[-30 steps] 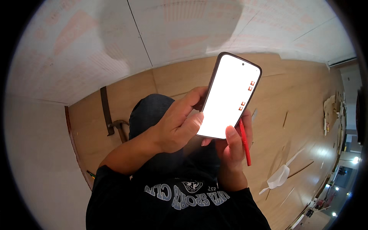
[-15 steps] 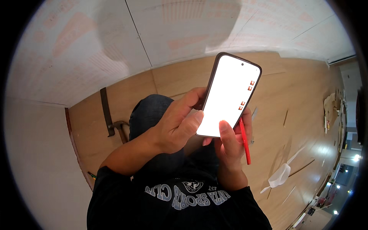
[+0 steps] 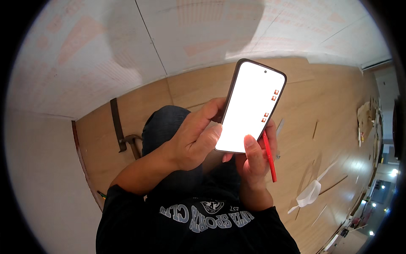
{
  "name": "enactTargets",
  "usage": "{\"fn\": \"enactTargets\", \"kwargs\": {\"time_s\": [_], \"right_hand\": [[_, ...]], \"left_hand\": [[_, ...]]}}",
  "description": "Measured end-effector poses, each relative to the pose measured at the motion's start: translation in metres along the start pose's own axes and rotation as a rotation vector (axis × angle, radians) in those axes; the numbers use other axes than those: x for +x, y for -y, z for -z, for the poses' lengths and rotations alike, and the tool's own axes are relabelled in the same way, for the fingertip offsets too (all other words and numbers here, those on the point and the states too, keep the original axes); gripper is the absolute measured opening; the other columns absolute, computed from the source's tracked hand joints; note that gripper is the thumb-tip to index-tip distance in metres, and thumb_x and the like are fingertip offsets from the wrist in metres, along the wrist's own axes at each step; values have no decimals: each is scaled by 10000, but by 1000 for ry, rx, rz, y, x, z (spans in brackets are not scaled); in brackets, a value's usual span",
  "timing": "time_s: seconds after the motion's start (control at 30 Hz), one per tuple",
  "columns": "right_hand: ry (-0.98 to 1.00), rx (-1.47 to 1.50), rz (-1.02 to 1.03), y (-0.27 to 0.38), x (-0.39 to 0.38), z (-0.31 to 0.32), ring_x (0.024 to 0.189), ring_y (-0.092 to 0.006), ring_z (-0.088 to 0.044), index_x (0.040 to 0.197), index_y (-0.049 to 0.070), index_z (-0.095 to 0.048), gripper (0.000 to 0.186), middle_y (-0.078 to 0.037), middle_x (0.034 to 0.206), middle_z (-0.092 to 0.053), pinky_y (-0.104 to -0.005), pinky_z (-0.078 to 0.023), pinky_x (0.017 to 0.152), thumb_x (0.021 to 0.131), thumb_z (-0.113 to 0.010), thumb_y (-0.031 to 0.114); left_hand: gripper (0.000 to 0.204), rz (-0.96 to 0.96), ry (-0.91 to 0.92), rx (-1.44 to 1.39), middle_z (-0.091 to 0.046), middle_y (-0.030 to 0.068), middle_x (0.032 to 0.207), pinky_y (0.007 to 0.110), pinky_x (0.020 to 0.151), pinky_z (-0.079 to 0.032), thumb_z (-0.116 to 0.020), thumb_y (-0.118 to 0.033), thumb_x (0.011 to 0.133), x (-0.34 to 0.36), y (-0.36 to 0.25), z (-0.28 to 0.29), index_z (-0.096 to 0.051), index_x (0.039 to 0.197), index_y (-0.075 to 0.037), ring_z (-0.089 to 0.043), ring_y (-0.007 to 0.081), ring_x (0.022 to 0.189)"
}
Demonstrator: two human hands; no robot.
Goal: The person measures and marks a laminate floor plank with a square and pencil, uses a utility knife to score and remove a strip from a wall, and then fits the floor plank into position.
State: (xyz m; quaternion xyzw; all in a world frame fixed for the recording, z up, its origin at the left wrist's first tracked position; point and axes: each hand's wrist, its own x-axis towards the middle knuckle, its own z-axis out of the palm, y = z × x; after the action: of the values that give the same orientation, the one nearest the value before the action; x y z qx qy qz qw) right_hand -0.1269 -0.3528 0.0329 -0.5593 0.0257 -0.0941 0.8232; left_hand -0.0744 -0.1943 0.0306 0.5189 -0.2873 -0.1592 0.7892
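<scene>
A smartphone (image 3: 249,108) with a dark case and a bright white screen is held up in front of me, tilted to the right. My left hand (image 3: 196,135) grips its left edge, the thumb near the lower left corner. Around the lower right part closes my right hand (image 3: 256,158), its thumb on the lower screen and its other fingers mostly behind the phone. A red pencil-like stick (image 3: 269,156) is also held in my right hand, pointing down beside the phone. Small orange-brown icons line the screen's right side; the rest is washed out by glare.
A hammer (image 3: 133,142) and a flat dark metal bar (image 3: 116,122) lie on the wooden floor (image 3: 296,97) left of my knee. White panels (image 3: 177,38) stand ahead. To the right lie a white face mask (image 3: 309,193), thin strips and a piece of brown cardboard (image 3: 364,120).
The phone and both hands have shifted very slightly to the left and down. My grip on the phone and the red stick is the same.
</scene>
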Motion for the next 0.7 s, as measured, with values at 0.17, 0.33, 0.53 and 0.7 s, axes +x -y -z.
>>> {"fn": "enactTargets", "kwargs": {"time_s": [0.17,0.33,0.53,0.7], "right_hand": [[7,-13,-7,2,0,0,622,-214,-667,1322,-87,-407,491,-215,1024,-668,-282,-564,512,945,-601,162],[-25,-93,-14,2,2,-1,606,-206,-663,1310,-79,-410,459,-206,1004,-673,-276,-557,494,952,-597,138],[-25,-72,-19,2,2,-2,621,-205,-667,1316,-82,-407,465,-205,1017,-671,-276,-556,493,955,-596,143],[-8,-27,7,3,2,-2,626,-207,-665,1327,-87,-405,497,-207,1022,-667,-275,-557,505,954,-600,178]], "left_hand": [[538,7,-14,-16,-628,183,1151,319,701,-563,-390,-147,1000,0,-2,-2,-349,1469,112,-653,177,779],[538,22,-1,-10,-623,180,1150,320,708,-561,-394,-150,996,1,-3,-1,-353,1465,111,-651,178,788],[533,12,-14,-8,-625,178,1139,324,706,-563,-387,-128,981,1,-2,-1,-358,1457,110,-649,179,788],[532,19,-21,-6,-632,179,1132,321,704,-566,-385,-111,972,1,-1,-1,-360,1456,109,-651,176,778]]}}
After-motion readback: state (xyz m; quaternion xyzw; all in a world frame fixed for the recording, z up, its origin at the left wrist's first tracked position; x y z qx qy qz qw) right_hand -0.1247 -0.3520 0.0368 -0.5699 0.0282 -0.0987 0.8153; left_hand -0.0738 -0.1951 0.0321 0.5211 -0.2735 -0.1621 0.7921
